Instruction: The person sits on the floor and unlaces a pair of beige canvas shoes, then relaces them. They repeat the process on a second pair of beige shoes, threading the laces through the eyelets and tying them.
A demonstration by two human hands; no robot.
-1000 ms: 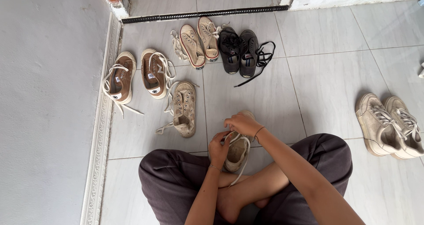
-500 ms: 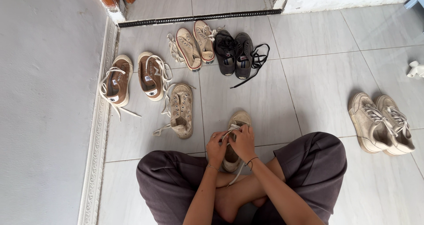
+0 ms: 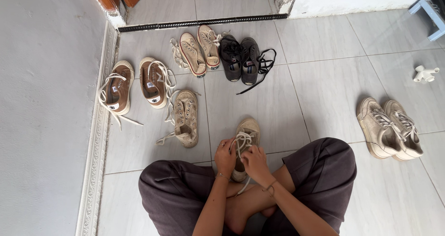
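I sit cross-legged on a tiled floor with a beige sneaker (image 3: 248,129) in front of my legs, toe pointing away. My left hand (image 3: 225,156) grips the shoe's left side and pinches its white lace (image 3: 242,141). My right hand (image 3: 254,163) holds the lace on the right side, close against the left hand. The shoe's heel is hidden behind both hands. Its matching beige sneaker (image 3: 186,117) lies unlaced just to the left, loose laces trailing.
Farther back stand two brown-lined sneakers (image 3: 136,84), a cream pair (image 3: 200,50) and a black pair (image 3: 241,60) near a door threshold (image 3: 199,23). A worn beige pair (image 3: 389,129) sits at right. A grey wall runs along the left; a white pipe fitting (image 3: 425,74) lies far right.
My right hand came down from above the shoe and closed in beside the left hand on the lace. The view shifted slightly, showing more floor on the right.
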